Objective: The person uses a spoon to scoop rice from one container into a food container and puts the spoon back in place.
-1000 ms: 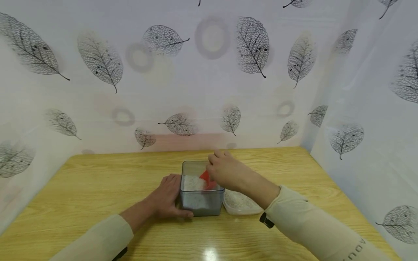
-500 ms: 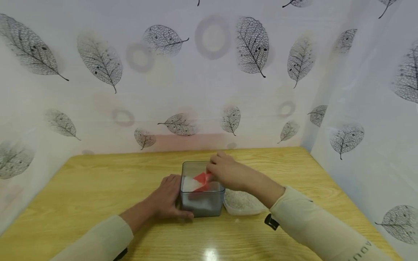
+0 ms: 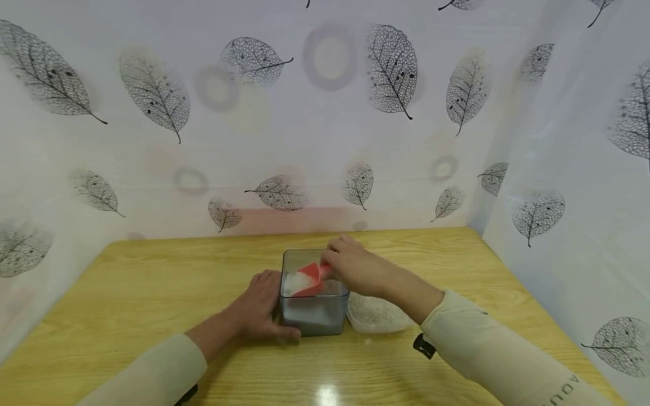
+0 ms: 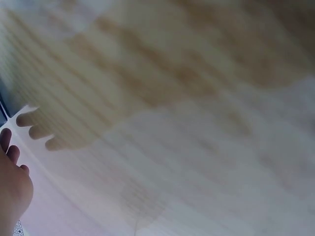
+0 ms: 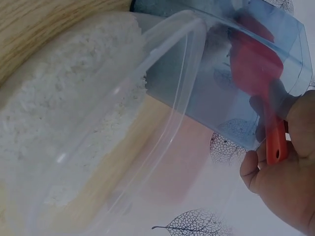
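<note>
A red scoop [image 3: 311, 280] holds white rice [image 3: 298, 282] inside a grey see-through plastic bin [image 3: 312, 316]. My right hand [image 3: 355, 268] grips the scoop's handle above the bin's right side. In the right wrist view, the fingers of the right hand [image 5: 290, 162] curl round the red handle [image 5: 275, 142], and the scoop's bowl shows through the bin's wall. On the left of the bin, my left hand [image 3: 259, 310] rests against its side with extended fingers, the thumb lying along the front. The left wrist view shows the left hand [image 4: 15, 187] only at the edge.
A clear shallow tub [image 3: 378, 324] of rice stands right beside the bin, partly under the right forearm. Both stand on a wood-grain table [image 3: 167, 282]. A leaf-print curtain [image 3: 284, 124] rises behind the table and along its sides.
The scoop has risen and tipped level in the bin, with rice now showing in its bowl. My right hand has shifted slightly right; the left hand has stayed in place.
</note>
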The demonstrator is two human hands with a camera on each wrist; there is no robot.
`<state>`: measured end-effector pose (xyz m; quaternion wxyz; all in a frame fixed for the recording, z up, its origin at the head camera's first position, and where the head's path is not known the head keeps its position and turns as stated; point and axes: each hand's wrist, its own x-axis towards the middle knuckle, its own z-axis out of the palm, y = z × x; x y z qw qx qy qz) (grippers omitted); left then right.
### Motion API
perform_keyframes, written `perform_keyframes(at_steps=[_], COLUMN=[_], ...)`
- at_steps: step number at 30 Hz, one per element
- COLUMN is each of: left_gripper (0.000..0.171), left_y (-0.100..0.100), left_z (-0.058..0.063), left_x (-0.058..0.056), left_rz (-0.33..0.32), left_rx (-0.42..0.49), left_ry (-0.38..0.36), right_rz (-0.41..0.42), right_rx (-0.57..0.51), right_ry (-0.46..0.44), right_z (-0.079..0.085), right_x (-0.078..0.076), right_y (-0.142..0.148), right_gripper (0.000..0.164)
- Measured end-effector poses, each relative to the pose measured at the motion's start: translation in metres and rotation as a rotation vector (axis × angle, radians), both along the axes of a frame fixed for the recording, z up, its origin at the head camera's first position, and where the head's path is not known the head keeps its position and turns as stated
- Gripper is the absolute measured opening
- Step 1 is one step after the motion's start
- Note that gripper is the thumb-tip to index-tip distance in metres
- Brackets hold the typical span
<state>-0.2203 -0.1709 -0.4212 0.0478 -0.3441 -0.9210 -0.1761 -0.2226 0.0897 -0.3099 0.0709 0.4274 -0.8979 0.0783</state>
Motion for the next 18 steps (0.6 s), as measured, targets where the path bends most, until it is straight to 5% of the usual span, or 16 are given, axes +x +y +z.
perform_keyframes(at_steps=[9,18], left_gripper=[0.118,0.117], left_y=[-0.002,0.0], left_z=[0.0,0.0], left_x=[-0.001,-0.001], left_rz=[0.012,0.019], left_rx=[-0.005,0.004], left_ry=[-0.031,-0.06], right_rz=[-0.073,-0.025], right_rx=[-0.107,-0.186], right_ry=[-0.008,0.023], right_z=[-0.005,-0.005], right_x=[0.001,0.0], right_y=[0.001,0.016], right_gripper=[0.021,0.02])
